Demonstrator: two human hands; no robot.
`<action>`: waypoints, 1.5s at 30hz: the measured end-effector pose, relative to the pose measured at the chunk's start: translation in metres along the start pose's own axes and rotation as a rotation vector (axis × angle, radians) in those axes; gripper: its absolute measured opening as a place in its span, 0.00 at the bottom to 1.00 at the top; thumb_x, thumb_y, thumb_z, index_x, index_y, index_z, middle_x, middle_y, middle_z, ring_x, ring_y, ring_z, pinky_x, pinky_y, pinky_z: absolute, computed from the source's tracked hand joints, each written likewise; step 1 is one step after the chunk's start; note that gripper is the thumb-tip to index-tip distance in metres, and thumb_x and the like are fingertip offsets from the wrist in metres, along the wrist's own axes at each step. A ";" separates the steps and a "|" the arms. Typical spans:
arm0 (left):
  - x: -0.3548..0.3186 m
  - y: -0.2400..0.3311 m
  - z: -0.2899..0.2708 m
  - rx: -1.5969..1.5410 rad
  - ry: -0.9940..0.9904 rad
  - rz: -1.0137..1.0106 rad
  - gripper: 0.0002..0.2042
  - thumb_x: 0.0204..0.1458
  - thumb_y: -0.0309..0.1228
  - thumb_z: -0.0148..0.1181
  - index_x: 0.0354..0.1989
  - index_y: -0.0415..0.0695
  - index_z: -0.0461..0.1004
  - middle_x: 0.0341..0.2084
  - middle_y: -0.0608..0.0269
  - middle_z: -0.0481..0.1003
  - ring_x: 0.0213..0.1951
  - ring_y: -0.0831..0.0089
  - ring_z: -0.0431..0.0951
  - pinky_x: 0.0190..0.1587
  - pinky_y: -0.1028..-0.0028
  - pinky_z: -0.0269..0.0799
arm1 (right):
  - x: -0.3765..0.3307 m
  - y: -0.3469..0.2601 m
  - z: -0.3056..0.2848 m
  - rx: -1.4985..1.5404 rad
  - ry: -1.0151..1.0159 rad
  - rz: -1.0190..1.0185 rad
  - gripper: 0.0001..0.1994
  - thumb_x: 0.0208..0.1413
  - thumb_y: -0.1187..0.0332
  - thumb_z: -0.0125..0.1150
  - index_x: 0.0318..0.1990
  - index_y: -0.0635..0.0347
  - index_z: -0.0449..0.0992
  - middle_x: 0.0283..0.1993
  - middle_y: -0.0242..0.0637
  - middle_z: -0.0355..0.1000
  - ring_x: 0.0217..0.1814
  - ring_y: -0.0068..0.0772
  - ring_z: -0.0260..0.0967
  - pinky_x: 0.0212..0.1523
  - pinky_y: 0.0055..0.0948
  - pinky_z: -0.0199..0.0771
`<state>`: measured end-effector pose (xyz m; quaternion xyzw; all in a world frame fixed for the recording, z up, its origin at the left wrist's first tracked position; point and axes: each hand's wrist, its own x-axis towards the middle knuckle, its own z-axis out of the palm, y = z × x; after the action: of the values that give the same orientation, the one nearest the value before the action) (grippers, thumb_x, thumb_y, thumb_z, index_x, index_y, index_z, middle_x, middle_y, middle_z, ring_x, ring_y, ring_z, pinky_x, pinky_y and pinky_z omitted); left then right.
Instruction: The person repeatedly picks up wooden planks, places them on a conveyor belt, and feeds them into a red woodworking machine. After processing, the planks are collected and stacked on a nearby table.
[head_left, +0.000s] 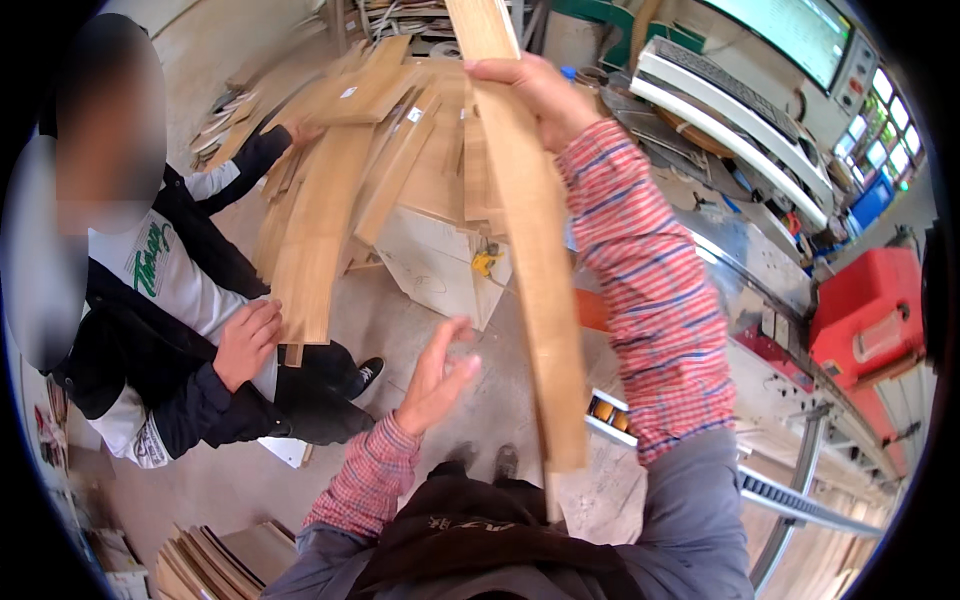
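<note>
My right hand (540, 95) is closed around the upper part of a long, pale wooden board (530, 250), which hangs down in front of me with its lower end near my waist. Another strip seems to show behind that lower end. My left hand (436, 375) is raised to the left of the board, fingers apart, touching nothing. Beyond it, a co-worker on the left has one hand (250, 340) at the near end of a wide wooden board (320, 240) and the other hand farther up, beside the stacked boards.
Several loose boards (385, 80) lie across a white-sided block (430, 265), with a yellow tape measure (487, 262) at its corner. To the right are a machine bed with rails, a keyboard (720, 85), a screen (785, 35) and a red machine housing (870, 315). Panels (225, 560) stand at the lower left.
</note>
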<state>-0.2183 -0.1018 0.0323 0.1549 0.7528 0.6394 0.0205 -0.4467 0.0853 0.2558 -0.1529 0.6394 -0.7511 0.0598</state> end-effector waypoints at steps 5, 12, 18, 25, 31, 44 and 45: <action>0.091 0.038 0.000 -0.506 0.034 0.097 0.27 0.60 0.38 0.56 0.65 0.39 0.61 0.56 0.56 0.69 0.54 0.65 0.73 0.51 0.64 0.74 | -0.102 -0.043 -0.027 -0.204 0.046 0.204 0.18 0.57 0.58 0.64 0.45 0.65 0.77 0.35 0.38 0.79 0.31 0.29 0.78 0.32 0.29 0.80; 0.159 0.139 0.003 -0.833 -0.136 -0.161 0.22 0.63 0.47 0.53 0.52 0.39 0.71 0.48 0.56 0.76 0.48 0.63 0.76 0.54 0.61 0.72 | -0.265 -0.020 -0.001 -0.516 0.010 0.300 0.23 0.60 0.53 0.60 0.50 0.67 0.75 0.40 0.40 0.78 0.39 0.31 0.76 0.43 0.33 0.78; 0.042 0.174 0.134 -0.777 -0.187 -0.364 0.26 0.63 0.41 0.56 0.64 0.37 0.63 0.62 0.45 0.65 0.60 0.54 0.69 0.63 0.57 0.68 | -0.431 -0.044 0.019 -0.507 0.362 0.462 0.26 0.62 0.51 0.57 0.55 0.67 0.73 0.46 0.41 0.77 0.46 0.31 0.75 0.49 0.33 0.76; -0.108 0.171 0.175 -0.933 -0.737 -0.593 0.19 0.66 0.38 0.50 0.60 0.39 0.65 0.54 0.58 0.71 0.55 0.67 0.73 0.59 0.63 0.69 | -0.565 -0.016 0.071 -0.196 0.641 0.457 0.37 0.59 0.38 0.56 0.64 0.61 0.69 0.57 0.45 0.74 0.57 0.35 0.71 0.56 0.35 0.72; -0.158 0.141 0.200 -0.872 -0.846 -0.708 0.16 0.65 0.31 0.51 0.57 0.36 0.66 0.51 0.56 0.73 0.50 0.70 0.77 0.51 0.70 0.75 | -0.637 0.017 0.099 0.250 0.789 0.584 0.24 0.66 0.52 0.55 0.59 0.61 0.66 0.39 0.36 0.74 0.33 0.26 0.73 0.31 0.23 0.74; -0.021 0.093 0.316 -0.709 -0.484 -0.579 0.16 0.66 0.39 0.47 0.47 0.37 0.69 0.36 0.50 0.76 0.38 0.57 0.82 0.35 0.57 0.80 | -0.774 0.110 0.054 0.762 0.907 0.443 0.24 0.62 0.47 0.54 0.50 0.60 0.70 0.25 0.41 0.69 0.15 0.35 0.68 0.11 0.28 0.68; -0.003 0.085 0.328 -0.684 -0.456 -0.582 0.17 0.65 0.40 0.48 0.47 0.36 0.69 0.35 0.50 0.76 0.36 0.56 0.81 0.34 0.56 0.80 | -0.774 0.110 0.046 0.780 0.901 0.449 0.24 0.62 0.46 0.54 0.50 0.59 0.70 0.25 0.41 0.70 0.17 0.35 0.68 0.12 0.29 0.67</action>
<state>-0.1229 0.2223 0.0542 0.0588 0.4885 0.7671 0.4116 0.2881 0.2438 0.0355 0.3488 0.2977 -0.8886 -0.0078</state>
